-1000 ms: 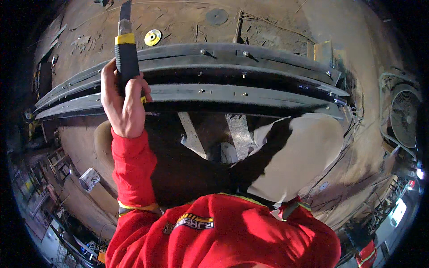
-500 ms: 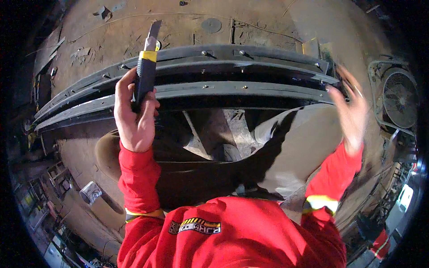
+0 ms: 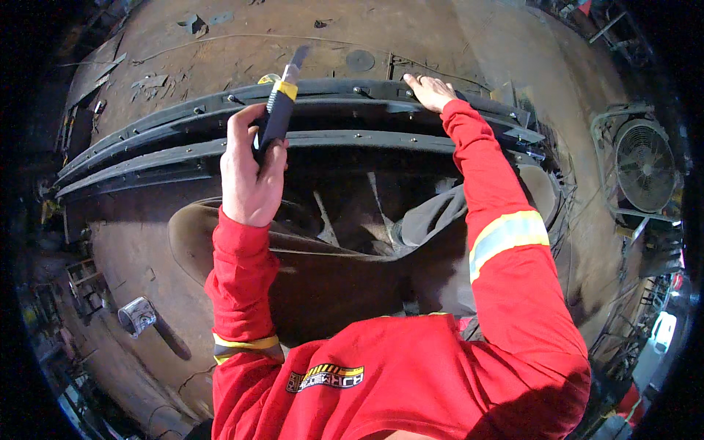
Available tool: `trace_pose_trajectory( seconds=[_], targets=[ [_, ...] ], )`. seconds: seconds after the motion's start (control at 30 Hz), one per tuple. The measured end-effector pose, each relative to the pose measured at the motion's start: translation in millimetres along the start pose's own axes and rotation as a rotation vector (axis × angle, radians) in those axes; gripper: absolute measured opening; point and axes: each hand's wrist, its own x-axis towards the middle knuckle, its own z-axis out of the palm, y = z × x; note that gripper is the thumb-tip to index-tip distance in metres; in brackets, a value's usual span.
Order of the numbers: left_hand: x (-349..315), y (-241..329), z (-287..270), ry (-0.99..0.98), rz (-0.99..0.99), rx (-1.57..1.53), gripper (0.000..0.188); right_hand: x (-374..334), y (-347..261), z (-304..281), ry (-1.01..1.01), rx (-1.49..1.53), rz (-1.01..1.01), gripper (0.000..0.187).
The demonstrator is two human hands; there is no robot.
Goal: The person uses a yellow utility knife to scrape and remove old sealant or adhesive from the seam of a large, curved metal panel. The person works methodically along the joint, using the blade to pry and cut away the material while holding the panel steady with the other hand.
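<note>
My left hand [image 3: 253, 176] is wrapped round a utility knife [image 3: 277, 114] with a dark handle and a yellow collar. Its blade is out and points up and away from me. Two long dark bars lie across in front of me: a far bar [image 3: 323, 89], with bolts along it, and a near bar [image 3: 315, 141]. Stretched out, my right hand [image 3: 433, 92] rests on the far bar, right of the middle, its fingers laid over the top. Just beyond the knife, a small yellow round object [image 3: 269, 78] sits at the far bar.
A round fan [image 3: 645, 163] in a metal frame stands at the right. At the lower left there is a pale bucket [image 3: 138, 315]. On the brown floor [image 3: 242, 29] beyond the bars lie scraps, a dark disc [image 3: 359, 60] and a thin cable.
My right hand has moved left from the bars' right end onto the far bar. My left hand, still holding the knife, appears farther right, with the knife tilted more to the right.
</note>
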Motion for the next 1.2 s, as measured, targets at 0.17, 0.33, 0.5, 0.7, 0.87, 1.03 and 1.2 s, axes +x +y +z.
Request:
trace_pose_trajectory(
  seconds=[0.17,0.33,0.5,0.7,0.87,1.03,1.2],
  targets=[
    [-4.1,3.7,5.5,-0.062,-0.06,0.039,0.055,-22.9,10.8,25.1,0.397,-0.002,-0.146,0.05],
    [-34.8,15.2,19.3,-0.219,-0.129,0.156,0.057,-52.3,9.8,42.1,0.65,0.0,-0.214,0.038],
    [-61.6,28.0,61.7,-0.456,-0.132,0.303,0.055,-65.7,8.0,49.7,0.812,0.066,-0.241,0.034],
    [-45.0,12.2,123.9,-0.447,-0.109,0.411,0.053,-55.9,11.9,48.4,0.863,0.099,-0.243,0.031],
    [-29.9,-1.2,153.9,-0.451,-0.089,0.497,0.052,-50.7,12.1,56.2,0.928,0.153,-0.253,0.029],
    [-23.0,-10.0,166.8,-0.466,-0.123,0.544,0.048,-50.6,15.5,56.6,0.935,0.164,-0.26,0.028],
    [-22.1,-13.4,173.1,-0.468,-0.106,0.582,0.048,-62.7,12.2,43.2,0.83,0.238,-0.254,0.03]
  ],
)
